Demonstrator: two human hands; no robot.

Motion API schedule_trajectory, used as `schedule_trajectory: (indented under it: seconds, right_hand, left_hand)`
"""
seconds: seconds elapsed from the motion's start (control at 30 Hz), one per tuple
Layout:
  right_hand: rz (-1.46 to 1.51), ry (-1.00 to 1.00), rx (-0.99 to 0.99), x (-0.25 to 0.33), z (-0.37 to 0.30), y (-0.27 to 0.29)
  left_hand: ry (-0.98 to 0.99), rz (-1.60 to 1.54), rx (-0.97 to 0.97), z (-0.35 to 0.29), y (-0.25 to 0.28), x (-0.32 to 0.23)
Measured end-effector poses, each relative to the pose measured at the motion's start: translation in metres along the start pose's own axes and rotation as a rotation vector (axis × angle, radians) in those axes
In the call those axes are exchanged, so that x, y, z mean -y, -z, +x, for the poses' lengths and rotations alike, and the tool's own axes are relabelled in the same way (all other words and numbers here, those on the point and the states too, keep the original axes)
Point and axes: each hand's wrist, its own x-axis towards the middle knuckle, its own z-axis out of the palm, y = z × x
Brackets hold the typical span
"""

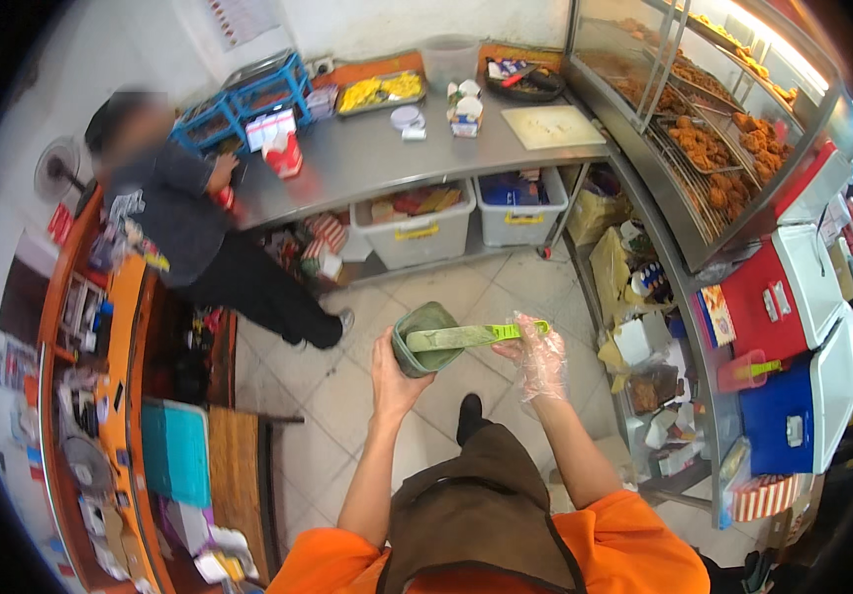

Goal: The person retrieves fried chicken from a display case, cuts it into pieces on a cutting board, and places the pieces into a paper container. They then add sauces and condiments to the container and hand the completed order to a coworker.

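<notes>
On my feed the tub [428, 363] sits out in front of the brown apron [481, 510], held above the tiled floor [328, 426], its square mouth tipped up toward me. I have the bare left hand [399, 384] wrapped around its lower left corner, and the right hand [537, 358], in a clear plastic glove, closed around the green handle of the spatula [461, 338], whose broad blade lies across the tub's mouth. I judge the tub to be light, thin-walled plastic, stiff at the corners but likely to give if I squeeze the flat sides, so I'd cradle it low around a corner. The spatula looks light too, and rather long, so the blade end would pull down; I'd pinch the handle near its middle. The loose glove may slip on smooth plastic, and the blade looks coated in something greenish, so I'd keep my fingers off it. I can't tell how full the tub is.
</notes>
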Motion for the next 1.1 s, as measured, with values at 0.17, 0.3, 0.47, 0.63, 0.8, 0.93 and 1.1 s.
schedule_trajectory:
  seconds: [0.17,0.3,0.47,0.63,0.8,0.93,1.1]
  right_hand:
    - [-0.024,0.066,-0.087,0.039,0.153,-0.039]
    - [-0.032,0.098,-0.135,0.065,0.277,-0.076]
    - [-0.001,0.197,-0.136,0.091,0.429,-0.127]
    - [0.061,0.262,-0.093,0.125,0.572,-0.179]
    - [0.02,0.213,-0.116,0.151,0.7,-0.219]
    - [0.067,0.14,-0.074,0.162,0.781,-0.224]
    - [-0.061,0.087,-0.061,0.174,0.853,-0.205]
  left_hand:
    - [-0.043,-0.087,0.028,0.164,-0.074,0.018]
    - [-0.048,-0.151,0.018,0.286,-0.123,0.033]
    - [-0.102,-0.177,0.047,0.454,-0.183,0.061]
    - [-0.244,-0.154,0.033,0.621,-0.235,0.078]
    - [-0.189,-0.11,0.079,0.732,-0.288,0.093]
    - [-0.099,-0.033,0.073,0.768,-0.321,0.112]
    - [0.124,0.054,0.059,0.784,-0.348,0.135]
